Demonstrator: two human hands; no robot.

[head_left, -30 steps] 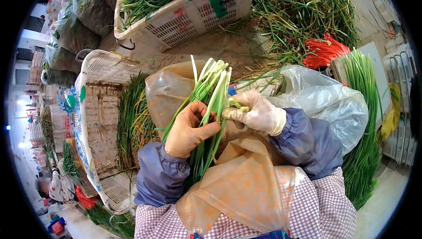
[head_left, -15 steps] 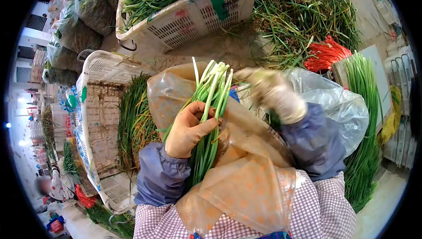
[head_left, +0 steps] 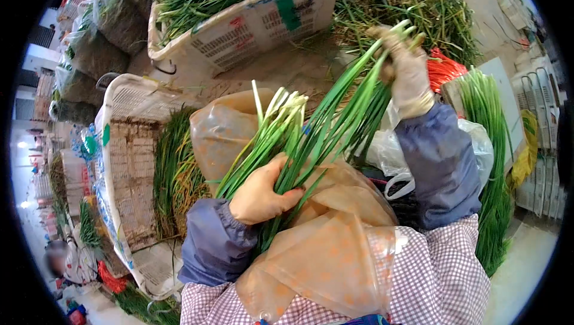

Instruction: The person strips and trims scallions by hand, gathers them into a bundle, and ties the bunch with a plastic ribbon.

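Observation:
My gloved left hand (head_left: 260, 192) is closed round a bunch of garlic chives (head_left: 274, 123), pale stem ends pointing up and away from me. Up to the right, my gloved right hand (head_left: 408, 74) grips a second bunch of chives (head_left: 344, 107) near its white ends. The green leaves of that bunch slant down toward my left hand and overlap it there. Below both bunches, a tan plastic sheet (head_left: 326, 253) with orange spots covers my lap, over a checked apron (head_left: 433, 271).
Left stands a dirty white crate (head_left: 128, 172) with chives inside; another crate (head_left: 251, 29) full of chives is ahead. A trimmings heap (head_left: 412, 2), red ties (head_left: 443, 71), a clear plastic bag (head_left: 478, 146) and a long chive bundle (head_left: 487, 169) are on the right.
My right hand has moved up and right, and now shows a bunch of chives in its grip. My left hand still holds its bunch, its fingers now partly covered by leaves.

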